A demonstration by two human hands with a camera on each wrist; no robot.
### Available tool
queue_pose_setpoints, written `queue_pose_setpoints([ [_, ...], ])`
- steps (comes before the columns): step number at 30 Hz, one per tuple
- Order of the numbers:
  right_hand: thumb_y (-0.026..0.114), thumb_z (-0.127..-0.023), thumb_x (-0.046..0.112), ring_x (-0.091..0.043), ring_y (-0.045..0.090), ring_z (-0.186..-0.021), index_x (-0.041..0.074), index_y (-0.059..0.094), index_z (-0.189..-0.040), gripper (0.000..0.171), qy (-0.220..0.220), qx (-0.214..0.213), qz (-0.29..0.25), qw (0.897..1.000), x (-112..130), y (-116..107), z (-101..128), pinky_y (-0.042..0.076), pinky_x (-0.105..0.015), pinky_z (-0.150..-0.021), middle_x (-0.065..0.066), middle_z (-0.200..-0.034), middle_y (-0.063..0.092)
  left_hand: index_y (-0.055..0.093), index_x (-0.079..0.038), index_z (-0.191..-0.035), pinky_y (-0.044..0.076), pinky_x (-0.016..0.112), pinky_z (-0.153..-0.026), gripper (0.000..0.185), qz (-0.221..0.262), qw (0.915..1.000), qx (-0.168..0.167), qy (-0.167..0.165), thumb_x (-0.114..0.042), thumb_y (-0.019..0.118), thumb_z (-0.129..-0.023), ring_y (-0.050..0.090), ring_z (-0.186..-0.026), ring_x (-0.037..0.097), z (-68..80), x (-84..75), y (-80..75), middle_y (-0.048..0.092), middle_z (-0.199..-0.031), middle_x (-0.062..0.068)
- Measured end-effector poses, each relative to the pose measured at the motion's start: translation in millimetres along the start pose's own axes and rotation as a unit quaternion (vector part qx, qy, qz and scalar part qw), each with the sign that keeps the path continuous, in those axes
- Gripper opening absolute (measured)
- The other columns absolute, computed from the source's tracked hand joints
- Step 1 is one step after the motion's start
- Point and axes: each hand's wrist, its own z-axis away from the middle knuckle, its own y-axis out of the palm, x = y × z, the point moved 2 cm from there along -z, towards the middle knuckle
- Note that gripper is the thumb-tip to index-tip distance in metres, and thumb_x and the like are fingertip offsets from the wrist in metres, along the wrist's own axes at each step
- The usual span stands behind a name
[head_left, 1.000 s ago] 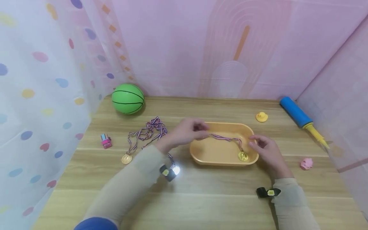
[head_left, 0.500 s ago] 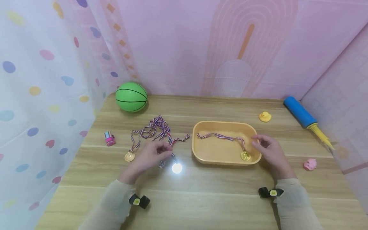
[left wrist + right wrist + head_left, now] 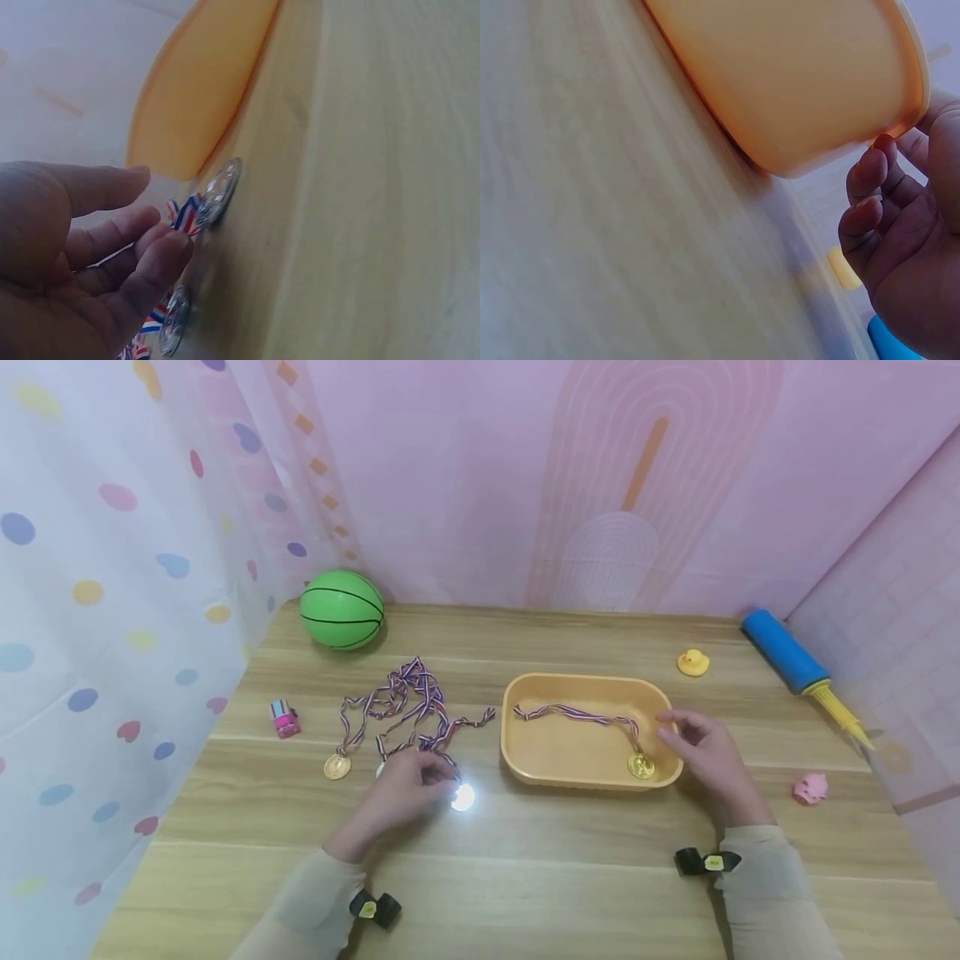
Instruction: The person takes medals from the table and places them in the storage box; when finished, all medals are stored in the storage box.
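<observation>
My left hand [image 3: 405, 789] is at a silver medal [image 3: 463, 797] that glares brightly on the table. In the left wrist view its fingertips are right at that medal's striped ribbon [image 3: 186, 216], with the thumb apart from the fingers. A second silver medal [image 3: 175, 321] lies below those fingers, mostly hidden by the hand in the head view. Farther left is a bronze-toned medal [image 3: 337, 766]. My right hand [image 3: 705, 760] grips the right rim of an orange tub [image 3: 570, 777]. Inside the tub lies a gold medal [image 3: 641, 766] with its ribbon stretched leftward.
Tangled striped ribbons [image 3: 408, 693] lie left of the tub. A green ball [image 3: 342, 610] and a small pink toy [image 3: 285, 720] are on the left. Rightward are a yellow duck [image 3: 693, 662], a blue hand pump [image 3: 783, 652] and a pink pig toy [image 3: 810, 789].
My left hand has left the tub, where the gold medal's ribbon has dropped in, moving left and then slightly right to the silver medals. The right hand stays on the tub's rim.
</observation>
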Motion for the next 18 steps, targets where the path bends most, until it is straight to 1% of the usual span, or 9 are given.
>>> queue_pose_setpoints([
  [5,0.065,-0.092,0.032,-0.018,0.042,-0.084,0.003,0.062,-0.121,0.041,0.007,0.001,-0.004,1.0,-1,-1,1,0.038,-0.025,-0.068,-0.008,-0.091,0.046,0.071,-0.008,-0.089,0.053,0.025,-0.068,0.016,-0.018,0.9998,0.0,0.007,-0.011,0.078,-0.076,0.06,-0.072,0.011,-3.8,-2.1,6.7,0.065,-0.079,-0.003],
  [8,0.065,-0.092,0.03,-0.018,0.042,-0.085,0.003,0.062,-0.122,0.04,0.014,0.001,-0.005,1.0,0,-1,2,0.038,-0.024,-0.068,-0.007,-0.092,0.046,0.071,-0.009,-0.089,0.053,0.027,-0.069,0.019,-0.044,0.999,-0.009,0.003,-0.014,0.08,-0.073,0.059,-0.072,0.01,-4.3,-4.7,9.3,0.064,-0.079,-0.004],
  [10,0.065,-0.093,0.027,-0.018,0.042,-0.085,0.002,0.062,-0.122,0.038,0.014,0.002,-0.004,1.0,4,-1,4,0.038,-0.024,-0.069,-0.007,-0.093,0.046,0.072,-0.011,-0.088,0.051,0.029,-0.069,0.021,-0.063,0.998,-0.009,-0.001,-0.019,0.082,-0.071,0.056,-0.072,0.01,-4.7,-5.8,11.6,0.063,-0.078,-0.006],
  [12,0.064,-0.094,0.024,-0.018,0.042,-0.086,-0.001,0.061,-0.121,0.037,0.011,0.003,-0.003,1.0,13,-1,6,0.037,-0.024,-0.07,-0.008,-0.093,0.046,0.071,-0.013,-0.087,0.048,0.03,-0.067,0.023,-0.083,0.9965,-0.003,0.002,-0.022,0.083,-0.07,0.053,-0.071,0.011,-4.9,-7.4,14.0,0.06,-0.076,-0.006],
  [15,0.063,-0.094,0.022,-0.019,0.042,-0.084,-0.003,0.06,-0.12,0.036,0.009,0.005,0.002,1.0,25,-1,10,0.038,-0.024,-0.069,-0.009,-0.091,0.045,0.069,-0.015,-0.081,0.043,0.03,-0.063,0.021,-0.104,0.9944,0.007,0.013,-0.024,0.083,-0.069,0.048,-0.069,0.014,-4.5,-10.0,16.8,0.054,-0.071,-0.004],
  [17,0.063,-0.094,0.021,-0.018,0.042,-0.083,-0.003,0.06,-0.12,0.035,0.003,0.006,0.004,1.0,27,-1,10,0.038,-0.024,-0.067,-0.009,-0.09,0.045,0.068,-0.015,-0.079,0.041,0.031,-0.061,0.021,-0.116,0.9931,0.008,0.016,-0.025,0.083,-0.069,0.046,-0.069,0.015,-4.1,-12.2,17.3,0.052,-0.071,-0.003],
  [18,0.064,-0.094,0.022,-0.018,0.043,-0.081,-0.002,0.061,-0.119,0.035,-0.001,0.004,0.003,1.0,22,-1,8,0.038,-0.024,-0.066,-0.009,-0.089,0.046,0.068,-0.015,-0.079,0.041,0.031,-0.061,0.022,-0.119,0.9927,0.008,0.014,-0.026,0.083,-0.069,0.047,-0.069,0.015,-3.8,-12.8,17.4,0.053,-0.071,-0.003],
])
